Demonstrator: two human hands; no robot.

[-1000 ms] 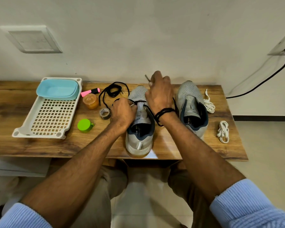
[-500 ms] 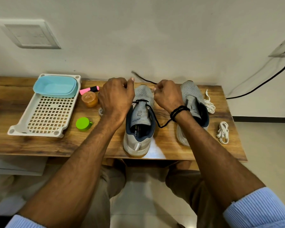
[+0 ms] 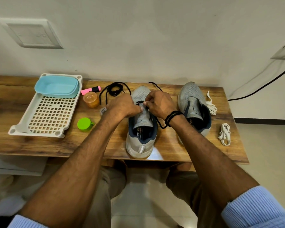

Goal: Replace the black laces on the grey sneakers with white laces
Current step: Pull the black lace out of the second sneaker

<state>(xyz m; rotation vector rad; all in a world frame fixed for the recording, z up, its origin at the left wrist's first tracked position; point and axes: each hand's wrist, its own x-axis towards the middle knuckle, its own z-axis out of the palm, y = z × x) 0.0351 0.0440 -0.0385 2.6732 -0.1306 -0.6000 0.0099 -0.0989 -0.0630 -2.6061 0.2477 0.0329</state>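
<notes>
The right hand (image 3: pixel 160 104) pinches the thin black lace (image 3: pixel 139 103) at the lowest eyelets of the near grey mesh sneaker (image 3: pixel 139 93). The left hand (image 3: pixel 122 106), fingers curled, seems to grip the same crossing, though its fingertips are hidden. The hands sit close together over the tongue.

To do this well, slacken the crossing first, then draw one end straight out through its eyelet, not sideways.

Right of this sneaker stands the second grey mesh sneaker (image 3: pixel 191 99), unlaced, with the bundled white flat laces (image 3: pixel 224 134) beyond it. To its left lies a coiled loose black lace (image 3: pixel 115 89) on the wooden worktop (image 3: pixel 39 145).
</notes>
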